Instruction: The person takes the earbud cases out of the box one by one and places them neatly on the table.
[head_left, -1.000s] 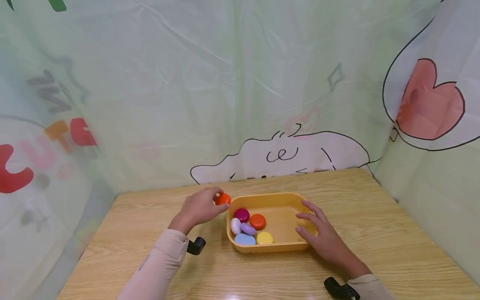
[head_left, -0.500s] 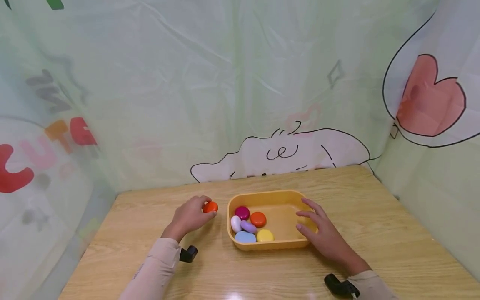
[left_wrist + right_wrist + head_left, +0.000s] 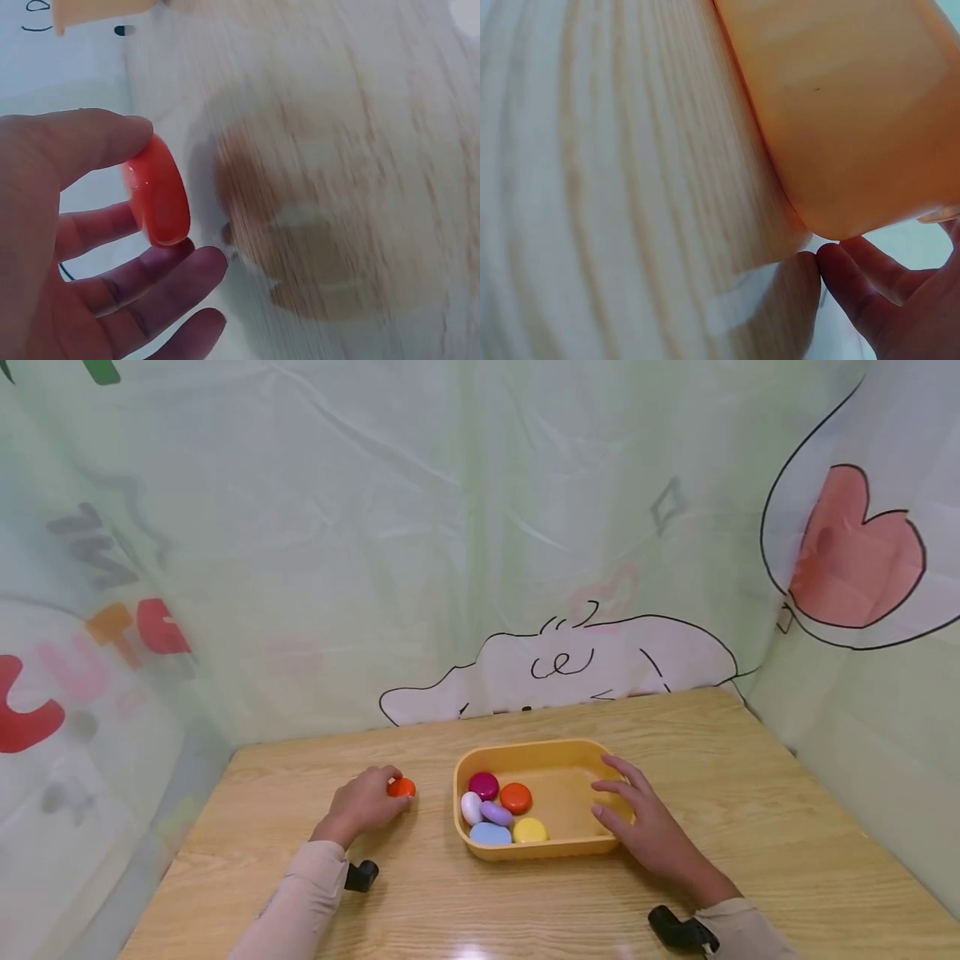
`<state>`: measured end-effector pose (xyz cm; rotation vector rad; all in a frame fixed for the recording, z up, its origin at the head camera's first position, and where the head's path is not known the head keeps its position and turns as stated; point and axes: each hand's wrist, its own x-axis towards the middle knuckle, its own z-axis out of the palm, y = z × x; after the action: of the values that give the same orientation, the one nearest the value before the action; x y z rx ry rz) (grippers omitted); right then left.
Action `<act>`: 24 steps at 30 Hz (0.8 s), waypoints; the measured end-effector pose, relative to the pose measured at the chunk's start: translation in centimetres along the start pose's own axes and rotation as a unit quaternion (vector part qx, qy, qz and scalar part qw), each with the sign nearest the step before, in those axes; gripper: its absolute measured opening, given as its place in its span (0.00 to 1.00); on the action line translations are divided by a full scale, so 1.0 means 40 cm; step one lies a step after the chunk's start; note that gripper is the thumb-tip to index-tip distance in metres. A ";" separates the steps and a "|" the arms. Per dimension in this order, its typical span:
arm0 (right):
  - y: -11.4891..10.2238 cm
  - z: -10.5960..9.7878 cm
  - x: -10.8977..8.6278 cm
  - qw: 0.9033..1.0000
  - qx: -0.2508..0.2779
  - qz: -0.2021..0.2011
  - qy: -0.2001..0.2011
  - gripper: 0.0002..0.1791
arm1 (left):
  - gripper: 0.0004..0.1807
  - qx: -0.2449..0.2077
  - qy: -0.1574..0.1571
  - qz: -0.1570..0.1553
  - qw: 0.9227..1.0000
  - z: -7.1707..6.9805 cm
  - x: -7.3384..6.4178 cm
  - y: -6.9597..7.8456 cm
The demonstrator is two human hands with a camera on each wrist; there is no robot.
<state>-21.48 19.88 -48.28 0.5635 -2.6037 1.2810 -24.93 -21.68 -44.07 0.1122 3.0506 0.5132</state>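
My left hand pinches a glossy orange-red rounded disc between thumb and fingers, left of a yellow tray. In the left wrist view the disc is edge-on, with the wooden surface beyond it. My right hand is at the tray's right end, fingers spread and slightly bent over the rim. In the right wrist view some fingertips lie by the tray's lower corner. Inside the tray, toward its left, are an orange-red disc, a magenta one, and white, purple, blue and yellow pieces.
The wooden table runs back to a pale printed curtain that also hangs along both sides. Black wrist-worn devices sit at the left wrist and the right wrist.
My left hand has moved left and toward me with the orange-red disc, away from the tray's left rim. My right hand and the tray stay about where they were.
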 end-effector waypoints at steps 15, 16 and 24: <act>0.006 -0.001 -0.003 1.000 0.001 -0.005 -0.001 0.18 | 0.23 0.065 0.007 0.011 0.998 0.008 -0.012 -0.028; 0.006 -0.001 -0.003 1.000 0.001 -0.004 -0.002 0.18 | 0.23 0.067 0.007 0.011 0.998 0.008 -0.014 -0.029; -0.005 0.001 0.001 1.000 0.007 -0.007 0.004 0.17 | 0.23 0.080 0.010 0.014 0.997 -0.001 -0.016 -0.030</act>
<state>-21.43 19.73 -48.14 0.5779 -2.5816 1.2968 -24.35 -22.86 -44.40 0.1577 3.1104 0.2730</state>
